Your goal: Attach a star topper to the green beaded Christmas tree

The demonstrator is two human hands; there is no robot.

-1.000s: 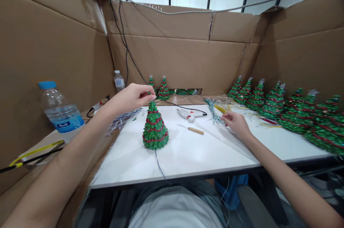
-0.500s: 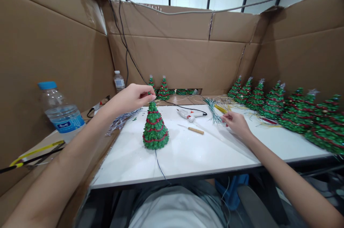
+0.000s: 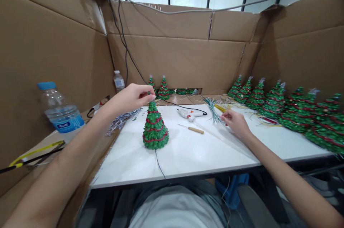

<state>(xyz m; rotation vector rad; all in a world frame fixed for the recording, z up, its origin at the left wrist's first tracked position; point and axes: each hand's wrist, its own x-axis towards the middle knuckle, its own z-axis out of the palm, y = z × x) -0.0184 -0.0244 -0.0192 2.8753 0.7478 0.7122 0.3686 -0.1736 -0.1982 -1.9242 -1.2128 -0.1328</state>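
Observation:
A small green beaded Christmas tree (image 3: pixel 155 129) with red garlands stands upright on the white table. My left hand (image 3: pixel 141 94) is closed in a pinch on the tip of this tree. A thin dark wire (image 3: pixel 159 165) runs from the tree's base over the front edge. My right hand (image 3: pixel 235 122) is closed, its fingertips pinching at the near ends of a bundle of thin green and white wires (image 3: pixel 212 109). How many strands lie between those fingers is hidden. Between the hands lie a wooden-handled awl (image 3: pixel 196 130) and a white glue gun (image 3: pixel 190 114).
Several finished-looking trees (image 3: pixel 271 102) line the right side, and two trees (image 3: pixel 163 89) stand at the back. Cardboard walls (image 3: pixel 174 56) surround the table (image 3: pixel 188 160). At left are a large water bottle (image 3: pixel 63 109), a smaller bottle (image 3: pixel 118 81) and loose wires (image 3: pixel 123 118).
My right hand has shifted very slightly left, its fingers still at the wire ends. My left hand and the tree stay in place.

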